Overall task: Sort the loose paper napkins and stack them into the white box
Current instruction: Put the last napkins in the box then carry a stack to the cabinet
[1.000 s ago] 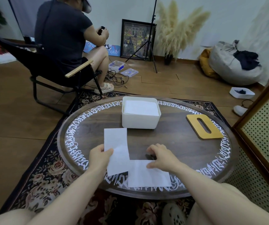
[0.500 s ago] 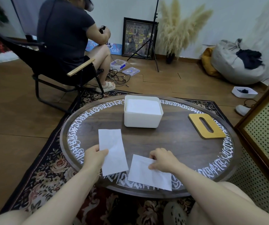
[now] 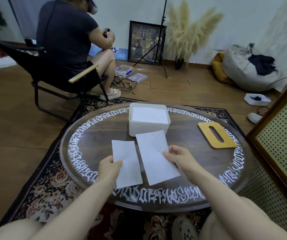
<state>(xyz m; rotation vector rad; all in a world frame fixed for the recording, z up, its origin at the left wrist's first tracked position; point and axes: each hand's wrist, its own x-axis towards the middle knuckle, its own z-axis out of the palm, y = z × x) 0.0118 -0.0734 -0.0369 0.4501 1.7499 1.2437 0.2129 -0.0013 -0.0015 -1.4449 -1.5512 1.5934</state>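
Over the round dark wooden table (image 3: 191, 153), the right hand (image 3: 179, 157) is now lifting its white paper napkin (image 3: 155, 156) (previously flat), while the left hand (image 3: 109, 168) is still pinching another (image 3: 127, 163), both nearing the white plastic box (image 3: 148, 128).

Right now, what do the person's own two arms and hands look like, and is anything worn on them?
Both forearms are bare, with no sleeves in view. The left hand and the right hand wear no gloves, and no rings, watch or bracelets are visible.
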